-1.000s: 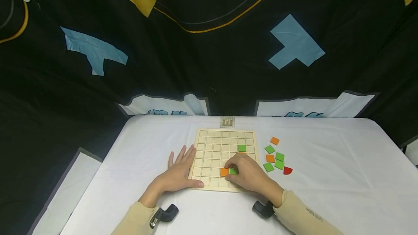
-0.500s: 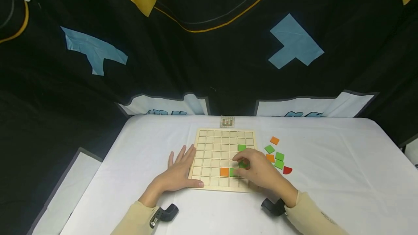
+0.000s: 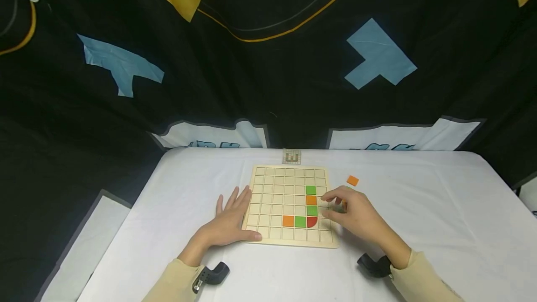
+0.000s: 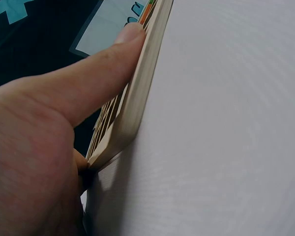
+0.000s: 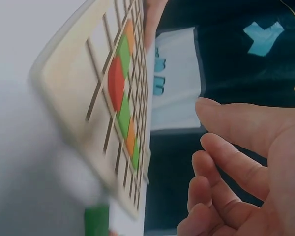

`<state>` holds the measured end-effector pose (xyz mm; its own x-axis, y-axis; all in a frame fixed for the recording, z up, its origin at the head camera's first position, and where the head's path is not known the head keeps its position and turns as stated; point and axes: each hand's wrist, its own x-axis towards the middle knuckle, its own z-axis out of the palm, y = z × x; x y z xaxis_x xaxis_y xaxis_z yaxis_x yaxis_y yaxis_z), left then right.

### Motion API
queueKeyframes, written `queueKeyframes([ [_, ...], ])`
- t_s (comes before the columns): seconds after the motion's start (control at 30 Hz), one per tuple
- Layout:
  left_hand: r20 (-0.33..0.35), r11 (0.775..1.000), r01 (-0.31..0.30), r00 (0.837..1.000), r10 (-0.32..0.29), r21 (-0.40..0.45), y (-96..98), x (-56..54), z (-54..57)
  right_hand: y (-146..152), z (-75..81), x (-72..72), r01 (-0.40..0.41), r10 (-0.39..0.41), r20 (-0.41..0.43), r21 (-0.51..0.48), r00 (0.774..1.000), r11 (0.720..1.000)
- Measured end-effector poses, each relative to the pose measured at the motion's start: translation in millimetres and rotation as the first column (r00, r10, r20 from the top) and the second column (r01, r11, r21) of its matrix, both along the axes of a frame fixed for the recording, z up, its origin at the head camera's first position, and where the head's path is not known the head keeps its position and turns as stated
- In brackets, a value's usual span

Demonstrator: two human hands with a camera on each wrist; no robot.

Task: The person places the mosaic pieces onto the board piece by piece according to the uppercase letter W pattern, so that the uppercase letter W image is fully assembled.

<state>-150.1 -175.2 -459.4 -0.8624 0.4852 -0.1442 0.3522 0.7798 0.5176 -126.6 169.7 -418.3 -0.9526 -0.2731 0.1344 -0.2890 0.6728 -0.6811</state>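
A wooden grid board [image 3: 268,185] lies on the white table with a row and a column of coloured tiles in its cells. An orange tile [image 3: 288,221], a green tile [image 3: 300,221] and a red quarter-round tile [image 3: 312,222] form the lower row. Above the red one stand a green, an orange [image 3: 311,200] and another green tile. My left hand [image 3: 226,223] rests spread along the board's left side, its thumb on the front rim [image 4: 137,98]. To the right of the board's tiles hovers my right hand [image 3: 356,211], thumb and fingers apart, holding nothing.
One loose orange tile [image 3: 353,181] lies right of the board; other loose tiles there are mostly hidden by the right hand. A small patterned grid card [image 3: 292,156] lies behind the board. A black patterned cloth [image 3: 251,83] hangs beyond the table.
My right hand has moved right, off the lower row towards the loose tiles. The red and green tiles in the column are now uncovered. My left hand has stayed put.
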Motion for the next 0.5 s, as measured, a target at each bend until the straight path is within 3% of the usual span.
queueKeyframes([
  [0.5, 0.005, 1.0, -0.005, 1.0, 0.005, 0.007, -0.4, 1.7, 3.7, 48.9, -10.7, 5.2, 0.129, -0.129, -0.001, -0.007, 0.992, 0.992],
])
